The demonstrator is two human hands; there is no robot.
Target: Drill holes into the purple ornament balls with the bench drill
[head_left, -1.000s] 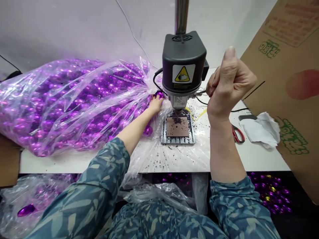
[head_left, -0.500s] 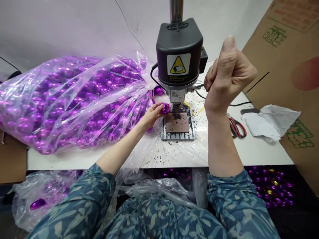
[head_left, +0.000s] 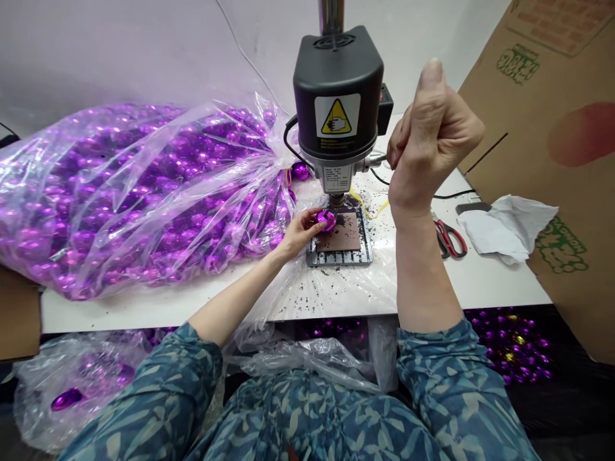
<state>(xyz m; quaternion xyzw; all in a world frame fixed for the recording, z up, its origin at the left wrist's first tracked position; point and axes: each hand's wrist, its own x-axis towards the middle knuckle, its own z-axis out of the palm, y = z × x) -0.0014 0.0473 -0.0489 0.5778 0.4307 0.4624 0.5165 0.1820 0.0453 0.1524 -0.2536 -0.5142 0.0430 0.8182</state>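
A shiny purple faceted piece (head_left: 326, 221) is pinched in the fingers of my left hand (head_left: 303, 232), over the left part of a brown square board (head_left: 343, 237). That board lies on the metal base (head_left: 336, 260) of a small black drill press (head_left: 337, 89), just below its chuck (head_left: 336, 199). Raised at the machine's right side, my right hand (head_left: 432, 137) is closed around its feed lever (head_left: 377, 159); the lever's end is hidden in the fist. Dark shavings are scattered over the base and the white table (head_left: 288, 301).
A big clear bag of purple pieces (head_left: 158, 192) fills the table's left side. Red-handled scissors (head_left: 451, 240) and crumpled white paper (head_left: 507, 224) lie right. A cardboard sheet (head_left: 567, 211) leans at the right edge. Below hangs a plastic bag (head_left: 72, 384).
My left hand has brought the purple piece from beside the base to over the board, nearer the chuck. My right hand keeps its hold on the lever. The whole view has shifted slightly.
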